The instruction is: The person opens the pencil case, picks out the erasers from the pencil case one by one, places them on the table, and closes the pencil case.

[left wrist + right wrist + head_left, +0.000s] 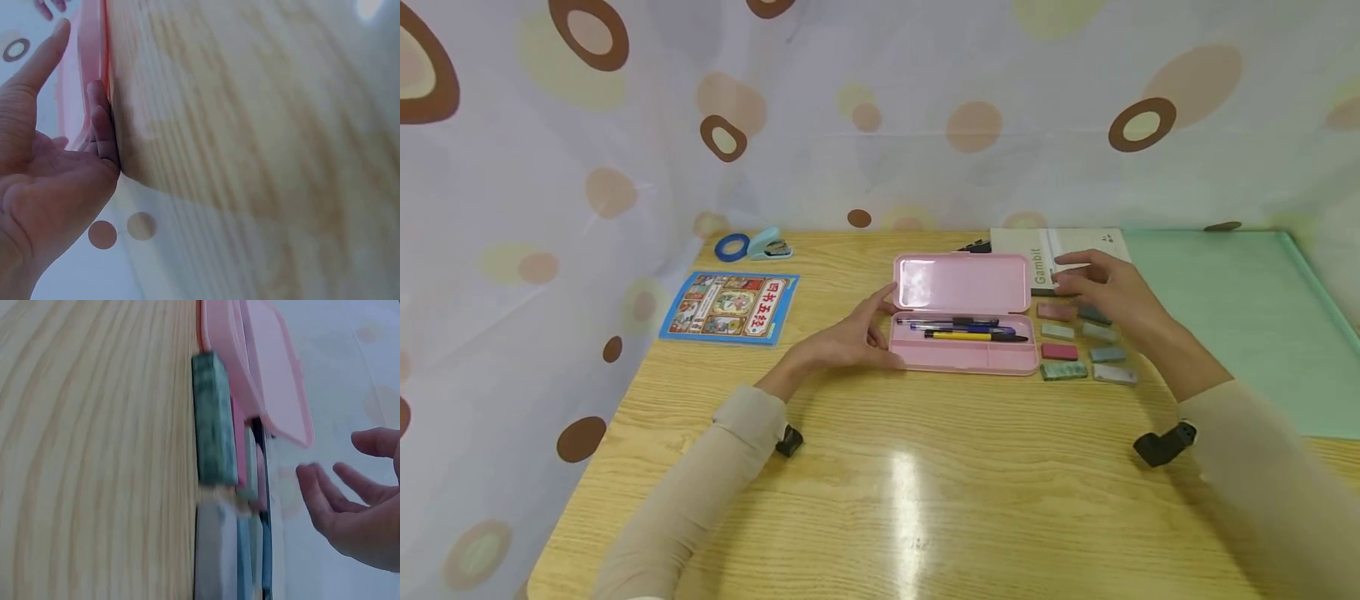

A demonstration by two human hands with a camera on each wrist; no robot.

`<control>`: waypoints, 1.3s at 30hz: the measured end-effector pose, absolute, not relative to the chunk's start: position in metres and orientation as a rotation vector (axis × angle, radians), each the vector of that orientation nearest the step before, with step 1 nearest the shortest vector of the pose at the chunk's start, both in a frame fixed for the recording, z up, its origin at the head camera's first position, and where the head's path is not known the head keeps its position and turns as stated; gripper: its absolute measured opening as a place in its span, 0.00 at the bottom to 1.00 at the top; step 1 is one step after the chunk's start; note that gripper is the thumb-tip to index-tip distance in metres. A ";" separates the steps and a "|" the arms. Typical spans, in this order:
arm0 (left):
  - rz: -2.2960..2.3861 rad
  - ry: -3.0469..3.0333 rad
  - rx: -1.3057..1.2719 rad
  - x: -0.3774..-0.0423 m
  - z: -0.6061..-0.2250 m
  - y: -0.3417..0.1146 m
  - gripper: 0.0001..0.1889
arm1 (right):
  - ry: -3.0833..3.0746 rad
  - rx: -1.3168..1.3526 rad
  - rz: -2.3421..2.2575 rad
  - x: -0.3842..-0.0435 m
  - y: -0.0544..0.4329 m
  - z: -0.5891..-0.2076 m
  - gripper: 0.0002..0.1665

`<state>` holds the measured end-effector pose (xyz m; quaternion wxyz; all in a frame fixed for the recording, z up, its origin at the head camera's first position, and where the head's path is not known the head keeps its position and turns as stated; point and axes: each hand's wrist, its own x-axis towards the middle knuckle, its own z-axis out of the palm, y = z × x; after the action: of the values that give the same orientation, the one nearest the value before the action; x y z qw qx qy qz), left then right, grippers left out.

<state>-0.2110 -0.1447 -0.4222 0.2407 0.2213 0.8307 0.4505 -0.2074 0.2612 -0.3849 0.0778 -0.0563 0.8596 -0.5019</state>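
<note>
A pink pencil case (951, 356) lies with its lid (977, 287) folded back. Several pens, among them a yellow pen (962, 336), lie in its back compartment. At the case's left end rests my left hand (850, 335), its fingers (103, 128) touching the side in the left wrist view. My right hand (1108, 287) hovers with loosely bent fingers and nothing between them, above several erasers beside the case. Those include a green marbled eraser (214, 422), a dark pink eraser (1060, 352) and a white eraser (1114, 374).
Behind the erasers lies a pale book (1018, 246) marked Gambit. A green mat (1232, 317) covers the right side. At the left are a blue booklet (730, 308), a blue tape roll (732, 247) and a light blue stapler (769, 246). A patterned curtain (925, 183) hangs behind.
</note>
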 end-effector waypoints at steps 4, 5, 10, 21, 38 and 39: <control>1.256 2.264 0.543 -0.208 -0.419 -0.145 0.59 | 2.427 -0.087 -1.589 -0.220 0.239 -0.388 0.41; 1.257 2.261 0.530 -0.207 -0.419 -0.145 0.57 | 2.395 -0.058 -1.612 -0.222 0.234 -0.388 0.42; 1.186 2.296 0.546 -0.210 -0.419 -0.146 0.55 | 2.231 0.084 -1.738 -0.231 0.218 -0.390 0.44; 1.006 2.396 0.659 -0.214 -0.423 -0.137 0.51 | 2.069 0.145 -2.059 -0.230 0.208 -0.388 0.30; 0.989 2.406 0.659 -0.209 -0.420 -0.135 0.49 | 2.358 -0.494 -1.762 -0.194 0.209 -0.387 0.22; 0.988 2.404 0.658 -0.209 -0.419 -0.135 0.49 | 2.383 -0.546 -1.697 -0.192 0.209 -0.388 0.21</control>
<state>-0.2085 -0.1349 -0.4194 0.2281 0.2391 0.8730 0.3588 -0.1917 0.2087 -0.3877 0.0826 -0.1829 0.7981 -0.5681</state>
